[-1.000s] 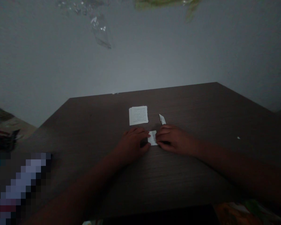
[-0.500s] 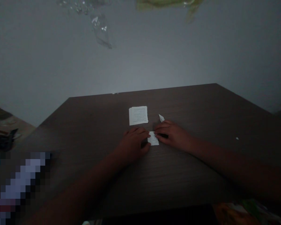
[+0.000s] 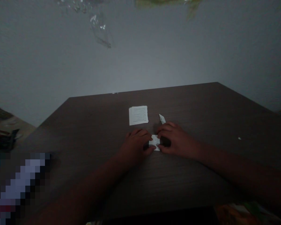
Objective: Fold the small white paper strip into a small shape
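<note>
A small white folded paper (image 3: pixel 155 142) lies on the dark wooden table (image 3: pixel 89 131), pinched between both my hands. My left hand (image 3: pixel 134 145) has its curled fingers closed on the paper's left edge. From the right, my right hand (image 3: pixel 174 139) grips the paper with bent fingers. Just beyond my hands sits a small stack of white printed paper squares (image 3: pixel 138 115). A tiny folded white paper piece (image 3: pixel 162 118) stands right behind my right hand's knuckles.
A tiny white scrap (image 3: pixel 239 138) lies on the table to the right. The table's far edge meets a pale grey wall. Dark clutter (image 3: pixel 2 139) sits off the table's left side. Colourful items (image 3: pixel 243 212) show beyond the near right edge.
Both hands have shifted slightly toward me with the small paper. My right hand's fingers have curled over more of it.
</note>
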The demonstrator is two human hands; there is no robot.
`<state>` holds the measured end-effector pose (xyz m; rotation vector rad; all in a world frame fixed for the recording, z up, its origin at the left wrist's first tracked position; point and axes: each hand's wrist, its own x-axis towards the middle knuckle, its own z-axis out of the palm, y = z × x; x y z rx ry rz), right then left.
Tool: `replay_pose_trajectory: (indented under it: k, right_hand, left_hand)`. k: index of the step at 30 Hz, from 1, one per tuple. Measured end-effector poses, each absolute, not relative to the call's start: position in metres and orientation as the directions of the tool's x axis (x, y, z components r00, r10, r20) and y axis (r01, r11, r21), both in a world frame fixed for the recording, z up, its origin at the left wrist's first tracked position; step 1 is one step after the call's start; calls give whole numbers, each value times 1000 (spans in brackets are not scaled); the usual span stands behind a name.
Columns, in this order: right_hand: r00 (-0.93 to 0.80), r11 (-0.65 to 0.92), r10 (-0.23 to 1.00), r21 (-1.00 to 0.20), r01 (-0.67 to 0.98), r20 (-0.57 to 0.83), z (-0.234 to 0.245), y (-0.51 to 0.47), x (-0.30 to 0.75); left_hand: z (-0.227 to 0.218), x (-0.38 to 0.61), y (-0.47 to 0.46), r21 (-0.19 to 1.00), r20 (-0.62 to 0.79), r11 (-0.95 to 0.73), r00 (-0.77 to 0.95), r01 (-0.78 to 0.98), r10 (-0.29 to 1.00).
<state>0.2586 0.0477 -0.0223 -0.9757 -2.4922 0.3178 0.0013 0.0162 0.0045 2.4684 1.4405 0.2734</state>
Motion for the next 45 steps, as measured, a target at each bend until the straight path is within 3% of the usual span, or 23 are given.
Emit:
replay_pose_trajectory:
  k: [7, 22, 34, 45]
  right_hand:
    - [-594, 666, 744, -406, 626, 305, -25, 69, 256]
    - [-613, 659, 748, -402, 636, 256, -17, 46, 257]
    - [-500, 584, 811, -469, 662, 304, -22, 66, 257]
    - [-434, 547, 837, -458, 701, 334, -31, 80, 257]
  left_hand:
    - [10, 4, 16, 318, 3, -476, 501, 820, 865]
    - [15, 6, 14, 307, -23, -471, 501, 827, 865]
    - [9, 3, 17, 301, -17, -495, 523, 815, 852]
    - [10, 3, 16, 293, -14, -494, 520, 819, 854]
